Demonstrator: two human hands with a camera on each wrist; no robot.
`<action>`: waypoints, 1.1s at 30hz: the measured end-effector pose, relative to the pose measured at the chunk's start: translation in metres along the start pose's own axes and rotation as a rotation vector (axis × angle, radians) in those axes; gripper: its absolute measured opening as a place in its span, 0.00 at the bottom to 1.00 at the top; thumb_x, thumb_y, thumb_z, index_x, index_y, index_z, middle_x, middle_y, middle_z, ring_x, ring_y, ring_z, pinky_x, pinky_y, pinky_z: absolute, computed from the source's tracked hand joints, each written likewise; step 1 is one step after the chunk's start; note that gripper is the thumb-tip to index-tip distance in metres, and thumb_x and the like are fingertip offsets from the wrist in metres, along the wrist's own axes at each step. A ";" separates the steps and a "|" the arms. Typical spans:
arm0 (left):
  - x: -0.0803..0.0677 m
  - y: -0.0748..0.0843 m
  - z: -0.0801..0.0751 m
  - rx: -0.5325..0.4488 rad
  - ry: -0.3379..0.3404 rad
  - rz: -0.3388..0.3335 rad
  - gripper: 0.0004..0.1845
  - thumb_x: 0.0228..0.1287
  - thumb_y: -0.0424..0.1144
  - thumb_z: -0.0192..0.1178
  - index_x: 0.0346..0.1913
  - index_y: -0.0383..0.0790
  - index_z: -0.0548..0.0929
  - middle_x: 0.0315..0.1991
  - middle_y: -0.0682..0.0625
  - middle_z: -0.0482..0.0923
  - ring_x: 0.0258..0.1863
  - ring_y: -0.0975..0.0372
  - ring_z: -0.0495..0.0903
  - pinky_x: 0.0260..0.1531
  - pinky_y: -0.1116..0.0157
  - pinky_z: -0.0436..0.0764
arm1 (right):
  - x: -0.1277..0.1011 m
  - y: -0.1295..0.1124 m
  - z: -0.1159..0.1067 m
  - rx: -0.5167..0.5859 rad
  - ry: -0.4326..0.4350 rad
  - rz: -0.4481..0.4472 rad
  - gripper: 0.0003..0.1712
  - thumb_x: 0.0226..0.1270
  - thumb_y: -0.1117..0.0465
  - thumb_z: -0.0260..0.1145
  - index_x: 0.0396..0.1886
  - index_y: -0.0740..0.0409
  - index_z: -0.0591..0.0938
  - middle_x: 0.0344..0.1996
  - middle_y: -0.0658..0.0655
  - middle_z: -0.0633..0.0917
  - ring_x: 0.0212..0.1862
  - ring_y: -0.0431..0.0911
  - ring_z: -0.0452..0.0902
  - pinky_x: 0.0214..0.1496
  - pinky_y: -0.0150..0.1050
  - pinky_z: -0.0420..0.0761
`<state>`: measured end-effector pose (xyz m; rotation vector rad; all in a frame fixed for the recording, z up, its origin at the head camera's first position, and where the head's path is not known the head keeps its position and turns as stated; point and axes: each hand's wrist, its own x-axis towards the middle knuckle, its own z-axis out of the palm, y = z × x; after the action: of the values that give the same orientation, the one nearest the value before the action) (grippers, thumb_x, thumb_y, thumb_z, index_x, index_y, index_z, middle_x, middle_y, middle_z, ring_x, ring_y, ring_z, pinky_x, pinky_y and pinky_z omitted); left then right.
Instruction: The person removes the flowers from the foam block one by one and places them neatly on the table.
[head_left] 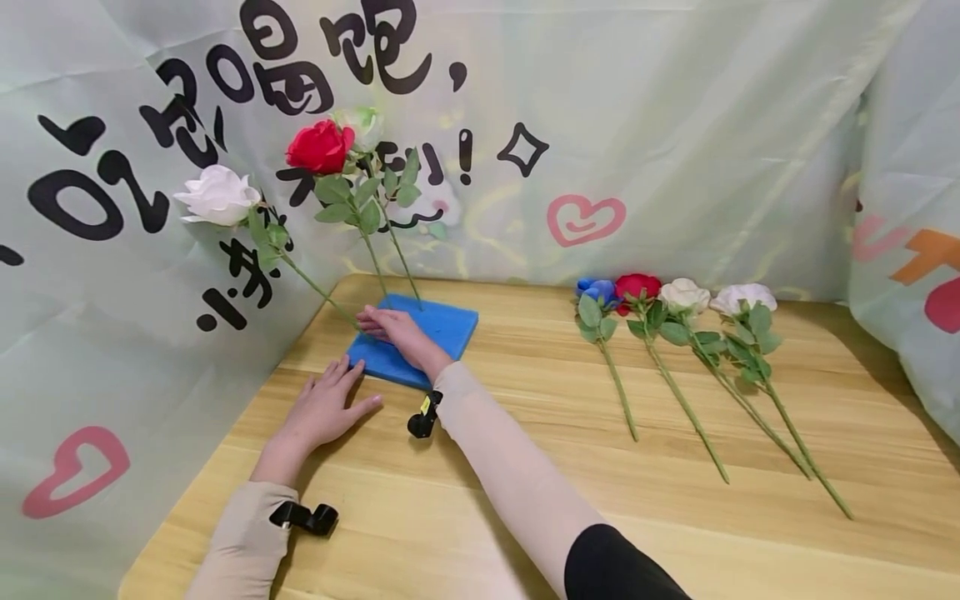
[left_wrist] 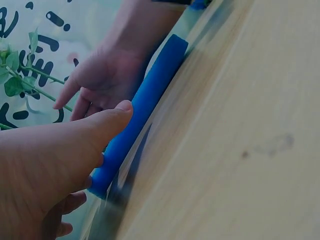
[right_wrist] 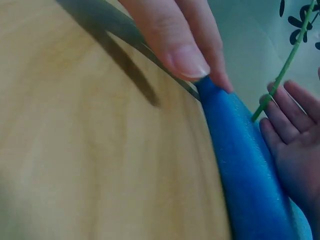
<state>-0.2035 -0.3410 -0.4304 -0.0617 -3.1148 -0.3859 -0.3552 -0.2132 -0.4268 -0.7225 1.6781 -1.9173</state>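
Note:
A blue foam block (head_left: 453,327) lies on the table and holds three upright artificial roses. The white rose (head_left: 217,197) leans far left; the red rose (head_left: 321,147) and a pale greenish-white rose (head_left: 363,128) stand behind it. Over the block, my right hand (head_left: 405,337) has its fingers extended beside the white rose's lower stem (right_wrist: 286,65), which crosses near its fingertips. My left hand (head_left: 322,410) is spread at the block's near left corner, its fingertips touching the foam. In the left wrist view, the left thumb (left_wrist: 119,111) rests along the foam's edge.
On the wooden table (head_left: 525,500) at the right lie a blue rose (head_left: 597,290), a red rose (head_left: 637,287), a cream rose (head_left: 684,295) and a pale pinkish rose (head_left: 742,297), stems toward me. A printed cloth (head_left: 712,125) hangs behind and left.

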 end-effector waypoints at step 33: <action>0.002 -0.001 0.003 -0.003 0.005 0.000 0.46 0.67 0.68 0.48 0.76 0.39 0.56 0.77 0.33 0.47 0.77 0.39 0.47 0.69 0.33 0.47 | 0.003 0.012 -0.007 0.171 0.089 -0.063 0.20 0.72 0.68 0.58 0.58 0.76 0.76 0.57 0.74 0.79 0.50 0.43 0.83 0.59 0.38 0.80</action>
<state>-0.2052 -0.3412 -0.4336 -0.0606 -3.1098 -0.3894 -0.3618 -0.2111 -0.4396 -0.6390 1.5347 -2.1356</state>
